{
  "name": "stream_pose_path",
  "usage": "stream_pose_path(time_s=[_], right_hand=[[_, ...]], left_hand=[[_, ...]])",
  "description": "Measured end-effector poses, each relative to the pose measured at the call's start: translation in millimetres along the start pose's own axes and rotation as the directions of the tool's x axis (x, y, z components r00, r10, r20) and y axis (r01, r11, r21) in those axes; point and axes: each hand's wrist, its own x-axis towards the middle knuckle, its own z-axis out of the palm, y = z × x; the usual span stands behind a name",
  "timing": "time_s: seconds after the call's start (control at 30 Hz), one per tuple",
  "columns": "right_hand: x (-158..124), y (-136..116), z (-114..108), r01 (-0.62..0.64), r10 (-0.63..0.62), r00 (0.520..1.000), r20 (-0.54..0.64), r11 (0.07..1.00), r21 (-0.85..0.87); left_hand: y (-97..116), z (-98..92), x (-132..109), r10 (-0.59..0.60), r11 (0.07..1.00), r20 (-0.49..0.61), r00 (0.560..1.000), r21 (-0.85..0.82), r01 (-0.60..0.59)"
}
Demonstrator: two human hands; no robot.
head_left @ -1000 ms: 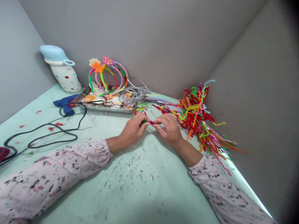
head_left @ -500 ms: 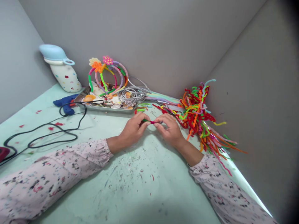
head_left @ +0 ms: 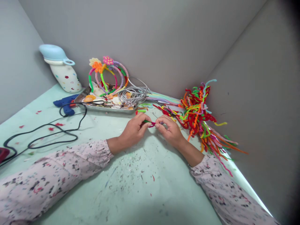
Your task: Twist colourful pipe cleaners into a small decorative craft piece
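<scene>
Pinching a fuzzy strip (head_left: 152, 124) of magenta and green, the left hand (head_left: 134, 129) and right hand (head_left: 170, 131) meet over the middle of the table (head_left: 145, 190), fingertips near one another. Those fingers cover most of the strip, so I can't make out its ends or full length. Just beyond the hands stands a metal tray (head_left: 112, 110), its contents partly hidden under flower-topped hoops (head_left: 102, 82) and a coil of grey wire (head_left: 133, 97). To the right, a tangle of pipe cleaners (head_left: 198, 109) spills by the table's edge, close to the wall. Leftward lie a blue glue gun (head_left: 65, 103) and a looping black cord (head_left: 52, 141); a red object (head_left: 3, 154) is cut off there. Between the forearms, the speckled surface spreads wide.
</scene>
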Motion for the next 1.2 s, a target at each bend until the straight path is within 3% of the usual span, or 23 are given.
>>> stream_pose_path(time_s=[0.7, 1.2], right_hand=[[0.7, 4.7, 2.5, -0.086, 0.083, 0.995, 0.047, 0.994, 0.063], [1.5, 5.3, 4.7, -0.051, 0.048, 0.997, 0.058, 0.997, 0.053]], left_hand=[[-0.4, 0.4, -0.5, 0.005, 1.0, 0.001, 1.0, -0.012, -0.005], [0.9, -0.6, 0.5, 0.041, 0.999, 0.011, 0.999, -0.004, -0.041]])
